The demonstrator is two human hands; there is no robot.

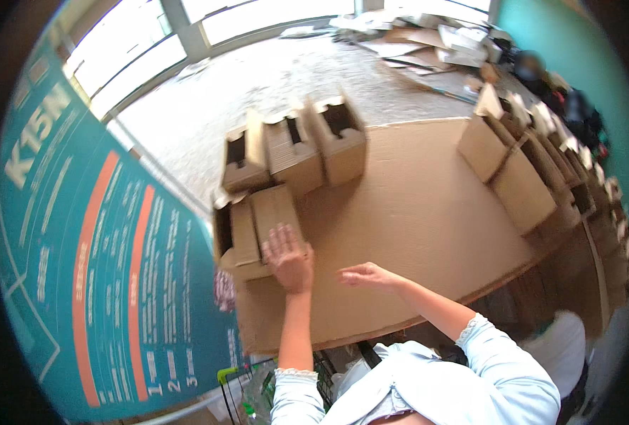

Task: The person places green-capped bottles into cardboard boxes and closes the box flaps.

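Observation:
My left hand (287,261) lies flat, fingers stretched out, on the top of a brown cardboard box (275,205) at the left of the table. The box's left end gapes open and dark. To the right of it, my right hand (365,275) hovers over the cardboard-covered tabletop (420,205) with its fingers extended leftward, holding nothing I can see. Behind the pressed box stand three more cardboard boxes in a row: a left one (245,170), a middle one (296,166) and a right one (344,156), their tops open.
Several part-folded cardboard cartons (523,188) lean together at the table's right end. A tall teal printed banner (116,283) borders the left side. Below the front edge is a dark wire basket (240,386) with a green corner. Cardboard scraps (428,46) lie heaped on the far floor.

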